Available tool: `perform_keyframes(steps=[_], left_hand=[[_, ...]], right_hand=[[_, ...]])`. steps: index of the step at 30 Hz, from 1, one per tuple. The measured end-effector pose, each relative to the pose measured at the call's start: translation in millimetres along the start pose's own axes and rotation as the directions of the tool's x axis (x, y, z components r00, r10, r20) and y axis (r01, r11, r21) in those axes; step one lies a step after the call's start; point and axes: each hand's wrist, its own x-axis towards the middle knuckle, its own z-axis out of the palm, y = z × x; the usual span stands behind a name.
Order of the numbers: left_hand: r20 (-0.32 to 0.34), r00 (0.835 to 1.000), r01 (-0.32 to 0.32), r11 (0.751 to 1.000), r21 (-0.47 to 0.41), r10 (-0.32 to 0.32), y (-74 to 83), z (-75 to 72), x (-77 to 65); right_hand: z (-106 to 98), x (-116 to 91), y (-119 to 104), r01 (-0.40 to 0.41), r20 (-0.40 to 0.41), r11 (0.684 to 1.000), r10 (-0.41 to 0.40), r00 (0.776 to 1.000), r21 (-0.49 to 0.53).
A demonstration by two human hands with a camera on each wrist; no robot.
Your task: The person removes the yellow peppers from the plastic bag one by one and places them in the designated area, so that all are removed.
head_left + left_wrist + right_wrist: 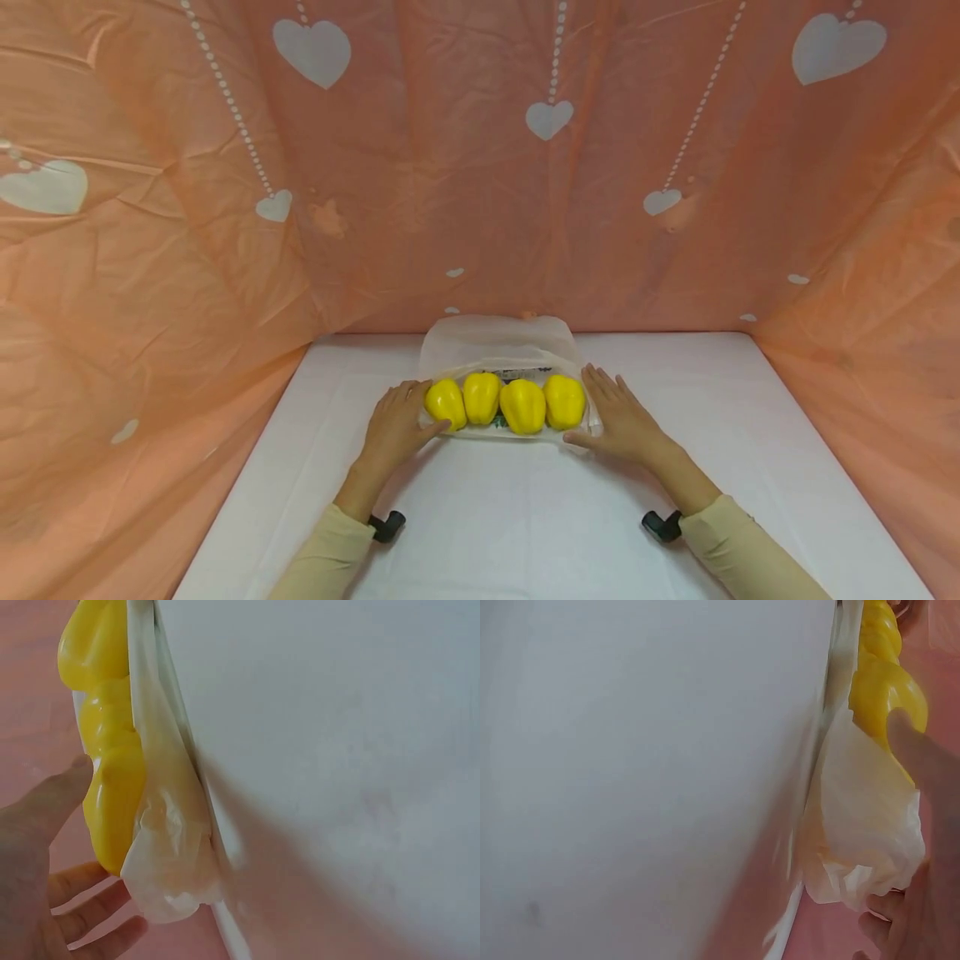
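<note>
Several glossy yellow bell peppers [522, 407] stand side by side in a row on a translucent whitish plastic bag [495, 335]. Dark print shows on the bag between and behind them. My left hand [397, 421] flanks the left end of the row, thumb beside the leftmost bell pepper [112, 802] and fingers spread around its outer side. At the other end my right hand [621, 421] lies along the bag's edge, its fingers extended. In the right wrist view its thumb [907, 742] overlaps the rightmost bell pepper [885, 694], and crumpled bag plastic [866, 802] bunches near the fingers.
A white-covered table [510, 517] lies under everything. Orange sheeting with white hearts [480, 183] rises behind the table and along both sides. A black wrist mount [387, 527] sits at the left wrist, and another black mount [662, 527] at the right.
</note>
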Motion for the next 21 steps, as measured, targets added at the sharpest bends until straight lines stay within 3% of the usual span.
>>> perform_keyframes(steps=[7,21], left_hand=[[-0.032,0.999,0.023,1.0,-0.018,-0.023,6.6,1.3,-1.1],[-0.013,0.994,0.108,0.994,0.013,-0.108,15.3,6.4,5.2]], right_hand=[[-1.1,-2.9,-2.0,0.012,-0.009,1.0,-0.012,1.0,-0.004],[3.4,-5.3,-2.1,-0.003,-0.012,1.0,0.003,1.0,0.01]])
